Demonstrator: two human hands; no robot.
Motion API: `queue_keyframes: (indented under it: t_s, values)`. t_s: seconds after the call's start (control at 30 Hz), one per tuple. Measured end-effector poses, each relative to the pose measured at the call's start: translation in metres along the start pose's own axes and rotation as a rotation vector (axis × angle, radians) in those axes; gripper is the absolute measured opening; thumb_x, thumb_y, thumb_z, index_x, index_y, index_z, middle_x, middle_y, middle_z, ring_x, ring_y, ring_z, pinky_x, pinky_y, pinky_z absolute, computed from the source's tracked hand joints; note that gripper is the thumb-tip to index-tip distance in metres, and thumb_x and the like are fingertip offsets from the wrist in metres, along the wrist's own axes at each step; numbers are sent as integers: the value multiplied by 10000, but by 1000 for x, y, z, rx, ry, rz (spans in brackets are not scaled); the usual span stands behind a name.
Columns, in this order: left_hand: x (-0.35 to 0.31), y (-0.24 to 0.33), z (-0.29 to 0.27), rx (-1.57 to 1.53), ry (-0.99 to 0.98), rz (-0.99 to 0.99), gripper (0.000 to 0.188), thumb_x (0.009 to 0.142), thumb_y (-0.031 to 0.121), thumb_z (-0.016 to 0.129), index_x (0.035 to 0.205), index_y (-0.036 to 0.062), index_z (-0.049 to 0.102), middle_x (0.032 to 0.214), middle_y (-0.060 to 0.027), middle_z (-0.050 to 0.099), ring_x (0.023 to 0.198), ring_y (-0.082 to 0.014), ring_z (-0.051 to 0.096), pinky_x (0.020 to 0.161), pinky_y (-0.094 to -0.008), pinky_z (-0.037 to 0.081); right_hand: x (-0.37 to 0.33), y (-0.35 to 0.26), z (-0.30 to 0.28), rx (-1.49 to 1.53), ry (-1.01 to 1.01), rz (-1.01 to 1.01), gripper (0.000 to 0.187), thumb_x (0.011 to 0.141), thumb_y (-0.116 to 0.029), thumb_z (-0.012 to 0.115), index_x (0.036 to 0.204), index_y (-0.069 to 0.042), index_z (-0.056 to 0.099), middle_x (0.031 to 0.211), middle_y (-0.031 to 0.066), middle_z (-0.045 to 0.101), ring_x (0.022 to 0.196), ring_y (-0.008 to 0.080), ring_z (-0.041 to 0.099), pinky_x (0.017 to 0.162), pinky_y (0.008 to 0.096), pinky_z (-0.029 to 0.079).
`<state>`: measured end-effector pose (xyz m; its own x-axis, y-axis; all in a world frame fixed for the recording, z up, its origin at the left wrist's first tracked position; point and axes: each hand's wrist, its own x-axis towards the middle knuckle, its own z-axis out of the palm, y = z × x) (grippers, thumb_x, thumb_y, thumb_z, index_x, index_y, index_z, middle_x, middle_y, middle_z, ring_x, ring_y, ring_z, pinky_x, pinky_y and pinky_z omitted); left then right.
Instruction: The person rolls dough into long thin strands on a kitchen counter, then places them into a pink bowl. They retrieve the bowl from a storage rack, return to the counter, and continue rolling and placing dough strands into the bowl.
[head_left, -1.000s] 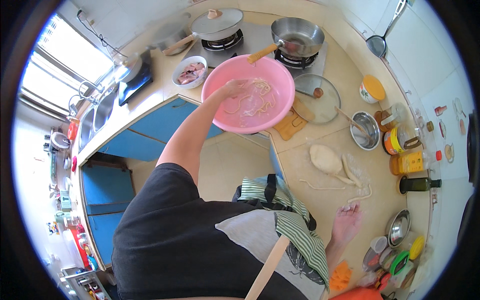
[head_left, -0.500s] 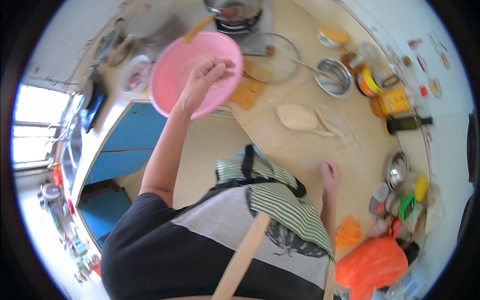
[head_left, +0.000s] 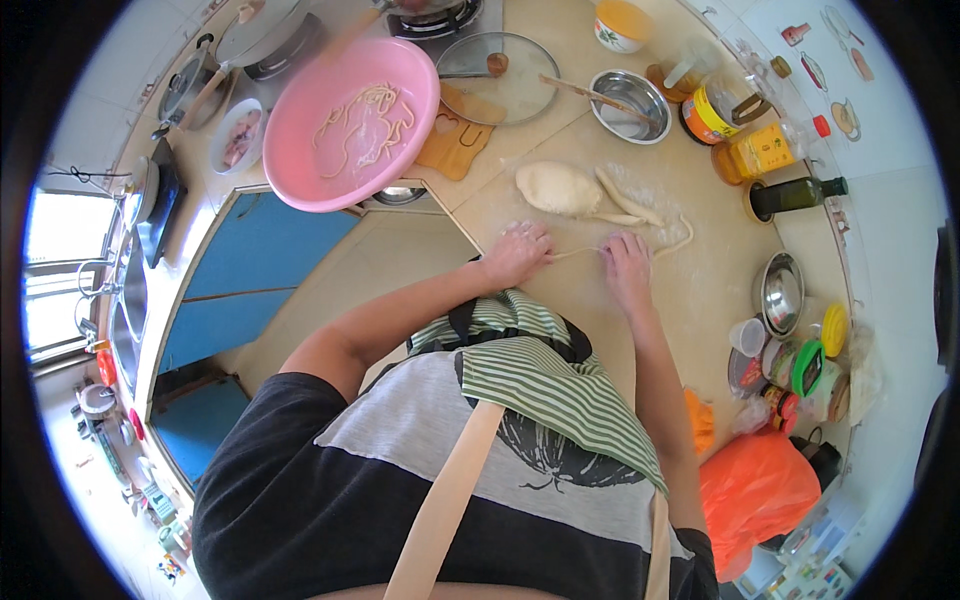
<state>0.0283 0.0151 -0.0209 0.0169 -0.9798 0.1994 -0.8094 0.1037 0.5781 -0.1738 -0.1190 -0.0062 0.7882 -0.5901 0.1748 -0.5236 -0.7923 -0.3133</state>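
A thin dough strand [head_left: 576, 252] stretches between my two hands over the floured tabletop. My left hand [head_left: 517, 254] is closed, its fingertips on the left end of the strand. My right hand [head_left: 627, 266] pinches it farther right, with fingers bent downward. Beyond that hand, the thicker part of the strand curves up to the right. Just behind lie a smooth pale dough lump [head_left: 558, 188] and a rolled dough strip [head_left: 630, 198]. Several noodle strands [head_left: 375, 118] lie loosely in the pink basin [head_left: 283, 185] at the far left.
A glass lid [head_left: 520, 85] overlaps a wooden board [head_left: 452, 150] beside the basin. A metal bowl [head_left: 655, 125] with chopsticks, oil bottles [head_left: 765, 150] and jars line the right wall. An orange-red bag [head_left: 755, 490] sits near right. The counter edge drops off left of my left hand.
My left hand has come from above the pink basin to the table in front of me. My right hand has moved up and left, and both hands now hold the dough strand.
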Motion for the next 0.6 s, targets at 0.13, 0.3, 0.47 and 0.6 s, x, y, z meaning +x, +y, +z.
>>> queue_keyframes:
  t_s: [0.13, 0.3, 0.47, 0.6]
  values:
    - [12, 10, -8, -792, -220, -447, 164, 914, 178, 594, 956, 23, 561, 793, -73, 574, 683, -174, 580, 649, -319, 490, -12, -3, -14, 654, -6, 293, 57, 896, -74, 582, 938, -37, 582, 860, 64, 609, 806, 201, 585, 730, 332, 459]
    - [29, 10, -15, -736, -321, -557, 185, 928, 167, 578, 950, -13, 617, 700, -39, 576, 586, -106, 548, 552, -290, 478, -47, 5, -37, 1158, -103, 595, 145, 961, -121, 536, 1015, -5, 603, 795, 7, 569, 700, 84, 532, 650, 239, 445]
    - [28, 8, -16, -625, -320, -443, 199, 922, 158, 583, 939, -24, 663, 694, -33, 586, 577, -104, 558, 552, -265, 477, -77, 19, -37, 1161, -188, 762, 143, 920, -149, 592, 961, -17, 628, 746, -21, 568, 646, 73, 507, 602, 236, 421]
    - [24, 15, -38, -682, -325, -535, 180, 913, 148, 603, 929, -18, 669, 696, -33, 596, 580, -92, 561, 555, -250, 473, -79, 10, -40, 1210, -128, 755, 149, 918, -157, 600, 932, -14, 640, 726, -17, 563, 630, 72, 493, 594, 227, 412]
